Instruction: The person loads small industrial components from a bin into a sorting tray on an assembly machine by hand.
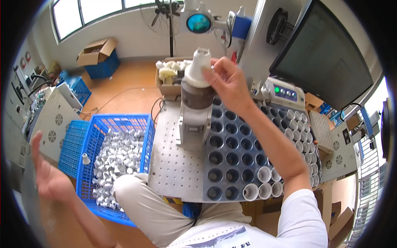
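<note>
My right hand (229, 80) grips a white cone-shaped plastic part (199, 66) between thumb and fingers. The part stands upright, narrow end up, on a dark round fixture (196, 94) mounted on a metal post. At the far left, my left hand (56, 182) is open with its fingers apart and holds nothing. Close by, a single white part (85, 159) shows in front of the left wall of a blue plastic basket (151, 136), apart from the hand and seemingly in the air. A heap of similar white parts (118, 159) lies inside the basket.
Right of the post is a grey tray (223, 180) with round holes, several holding white cups (264, 174). A lens head (198, 23) hangs above the fixture. Behind stand a cardboard box (167, 89) of white pieces, a control box (285, 91) and a large monitor (324, 53).
</note>
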A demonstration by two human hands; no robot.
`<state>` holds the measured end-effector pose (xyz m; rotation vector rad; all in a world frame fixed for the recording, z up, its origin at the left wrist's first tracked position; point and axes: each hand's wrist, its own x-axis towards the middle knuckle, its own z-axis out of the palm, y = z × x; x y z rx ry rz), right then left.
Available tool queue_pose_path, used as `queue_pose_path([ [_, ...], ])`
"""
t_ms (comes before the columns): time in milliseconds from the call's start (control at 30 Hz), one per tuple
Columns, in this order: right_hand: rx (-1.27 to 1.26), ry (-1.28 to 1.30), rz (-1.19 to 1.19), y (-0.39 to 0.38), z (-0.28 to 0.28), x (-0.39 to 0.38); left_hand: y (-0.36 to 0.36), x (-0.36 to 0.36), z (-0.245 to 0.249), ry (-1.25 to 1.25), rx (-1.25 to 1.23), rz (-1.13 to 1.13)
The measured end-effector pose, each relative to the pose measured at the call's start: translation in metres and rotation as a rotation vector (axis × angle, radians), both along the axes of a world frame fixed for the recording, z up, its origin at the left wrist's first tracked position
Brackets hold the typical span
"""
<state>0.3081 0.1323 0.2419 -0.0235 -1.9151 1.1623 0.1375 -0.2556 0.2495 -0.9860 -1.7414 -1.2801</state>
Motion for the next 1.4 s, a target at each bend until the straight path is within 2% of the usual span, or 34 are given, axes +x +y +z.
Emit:
queue_pose_path([
  [67, 0.045, -0.047, -0.088, 0.009, -0.005, 0.018, -0.016, 0.068, 0.024, 0.607, -0.081, -0.027],
  [100, 0.065, 0.008, -0.087, 0.015, -0.01, 0.026, -0.013, 0.093, 0.03, 0.797, -0.098, -0.006],
  [133, 0.116, -0.001, -0.137, 0.023, -0.013, 0.038, -0.007, 0.11, 0.032, 0.891, -0.135, -0.102],
  [200, 0.148, -0.09, -0.245, 0.032, -0.024, 0.069, 0.01, 0.12, 0.02, 0.877, -0.207, -0.31],
  [267, 0.168, -0.171, -0.348, 0.042, -0.029, 0.104, 0.025, 0.123, 0.011, 0.851, -0.231, -0.418],
  [533, 0.065, -0.231, -0.673, 0.071, -0.027, 0.235, 0.063, 0.122, -0.004, 0.789, -0.226, -0.62],
  [633, 0.043, -0.555, -0.79, 0.077, -0.033, 0.274, 0.075, 0.12, -0.007, 0.765, -0.207, -0.692],
  [733, 0.072, -0.983, -0.706, 0.071, -0.045, 0.293, 0.084, 0.121, -0.01, 0.745, -0.207, -0.752],
  [833, 0.099, -1.032, -0.745, 0.073, -0.054, 0.294, 0.091, 0.124, -0.013, 0.725, -0.214, -0.804],
  [867, 0.023, -1.029, -0.751, 0.078, -0.058, 0.295, 0.092, 0.124, -0.013, 0.713, -0.216, -0.821],
  [967, 0.088, -1.216, -0.802, 0.084, -0.057, 0.288, 0.093, 0.125, -0.015, 0.679, -0.213, -0.849],
  [1000, 0.193, -1.207, -0.733, 0.096, -0.068, 0.294, 0.093, 0.124, -0.017, 0.672, -0.202, -0.851],
  [1133, 0.278, -1.296, -0.706, 0.11, -0.077, 0.292, 0.095, 0.12, -0.021, 0.605, -0.181, -0.858],
  [1233, 0.292, -1.45, -0.686, 0.109, -0.068, 0.276, 0.089, 0.112, -0.024, 0.508, -0.156, -0.854],
  [1400, 0.326, -1.425, -0.661, 0.123, -0.076, 0.278, 0.059, 0.101, -0.024, 0.12, 0.007, -0.855],
])
